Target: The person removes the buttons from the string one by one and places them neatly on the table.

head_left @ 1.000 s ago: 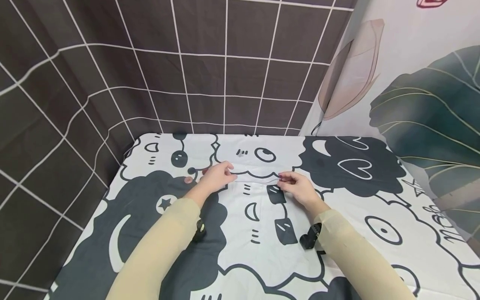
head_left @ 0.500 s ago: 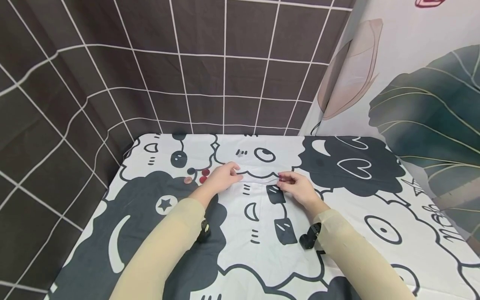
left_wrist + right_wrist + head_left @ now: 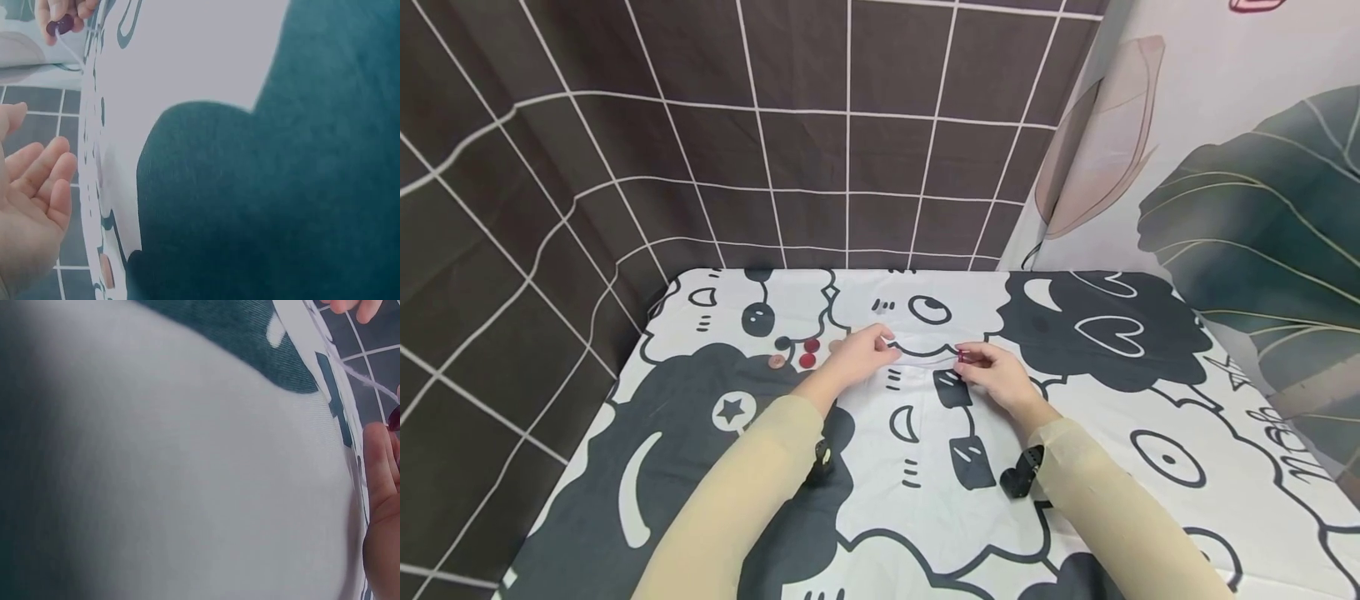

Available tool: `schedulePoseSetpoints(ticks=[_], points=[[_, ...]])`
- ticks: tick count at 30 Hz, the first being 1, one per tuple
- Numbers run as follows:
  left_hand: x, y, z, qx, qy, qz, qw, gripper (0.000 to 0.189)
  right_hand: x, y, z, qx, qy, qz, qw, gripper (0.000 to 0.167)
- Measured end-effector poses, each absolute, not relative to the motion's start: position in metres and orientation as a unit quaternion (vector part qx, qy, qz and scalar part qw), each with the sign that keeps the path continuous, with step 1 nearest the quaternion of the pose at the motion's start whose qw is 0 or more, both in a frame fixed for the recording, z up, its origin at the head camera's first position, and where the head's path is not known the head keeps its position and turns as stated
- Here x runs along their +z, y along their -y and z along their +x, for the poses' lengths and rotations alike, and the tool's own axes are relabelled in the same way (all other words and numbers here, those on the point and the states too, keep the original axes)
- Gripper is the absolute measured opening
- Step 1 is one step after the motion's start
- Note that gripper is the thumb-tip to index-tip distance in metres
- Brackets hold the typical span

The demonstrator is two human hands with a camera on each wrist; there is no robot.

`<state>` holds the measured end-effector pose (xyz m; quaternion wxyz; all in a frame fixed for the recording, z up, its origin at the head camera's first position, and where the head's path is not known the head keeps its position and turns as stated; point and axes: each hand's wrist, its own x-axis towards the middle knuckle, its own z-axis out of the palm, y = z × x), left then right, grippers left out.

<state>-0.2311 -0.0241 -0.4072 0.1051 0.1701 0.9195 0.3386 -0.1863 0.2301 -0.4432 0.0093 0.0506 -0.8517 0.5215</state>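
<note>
My right hand (image 3: 1000,375) pinches a dark red button (image 3: 60,25) between thumb and fingers, just above the patterned cloth. A thin white cord (image 3: 69,51) runs from that button; in the right wrist view it stretches toward the left hand. To the left, my left hand (image 3: 861,354) hovers with thumb and fingers apart, and nothing shows between them. Beside its wrist lie loose round buttons: a dark one (image 3: 782,342), two red ones, the nearer red button (image 3: 807,360) among them, a pinkish one (image 3: 777,361), and a pale one (image 3: 836,344) partly hidden by the hand.
A black-and-white cartoon cloth (image 3: 917,517) covers the table. A dark curtain with a white grid (image 3: 805,150) hangs behind and at the left. A leaf-print curtain (image 3: 1262,208) hangs at the right.
My left hand has slid to the right, nearer the right hand. The red buttons and part of a pale one have come into view behind it. The right hand has stayed in place.
</note>
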Motion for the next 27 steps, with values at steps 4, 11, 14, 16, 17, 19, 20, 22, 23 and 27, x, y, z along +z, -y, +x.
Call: schedulePoseSetpoints(ticks=[4, 11, 14, 16, 17, 19, 20, 22, 23, 27], points=[[-0.406, 0.021, -0.232, 0.336, -0.921, 0.167, 0.109, 0.039, -0.444, -0.231, -0.187, 0.530, 0.846, 0.055, 0.007, 0.042], [-0.407, 0.014, -0.234, 0.365, -0.903, 0.182, 0.134, 0.040, -0.443, -0.230, -0.186, 0.520, 0.852, 0.055, 0.005, 0.040], [-0.407, 0.010, -0.233, 0.384, -0.891, 0.195, 0.143, 0.040, -0.442, -0.230, -0.186, 0.516, 0.855, 0.053, 0.010, 0.039], [-0.409, 0.006, -0.231, 0.389, -0.887, 0.204, 0.145, 0.040, -0.442, -0.230, -0.185, 0.515, 0.855, 0.053, 0.012, 0.040], [-0.409, 0.004, -0.230, 0.390, -0.886, 0.206, 0.145, 0.040, -0.441, -0.230, -0.186, 0.516, 0.855, 0.052, 0.012, 0.040], [-0.410, 0.001, -0.228, 0.389, -0.885, 0.210, 0.145, 0.040, -0.441, -0.230, -0.185, 0.517, 0.854, 0.051, 0.011, 0.041], [-0.410, 0.000, -0.228, 0.389, -0.885, 0.212, 0.145, 0.040, -0.441, -0.230, -0.186, 0.519, 0.853, 0.051, 0.011, 0.042], [-0.411, -0.003, -0.227, 0.389, -0.884, 0.214, 0.144, 0.040, -0.442, -0.230, -0.186, 0.526, 0.849, 0.051, 0.010, 0.042], [-0.411, -0.004, -0.227, 0.389, -0.885, 0.214, 0.143, 0.039, -0.442, -0.230, -0.186, 0.528, 0.847, 0.051, 0.010, 0.042], [-0.409, -0.009, -0.225, 0.393, -0.882, 0.221, 0.140, 0.037, -0.444, -0.231, -0.186, 0.537, 0.842, 0.052, 0.011, 0.040]])
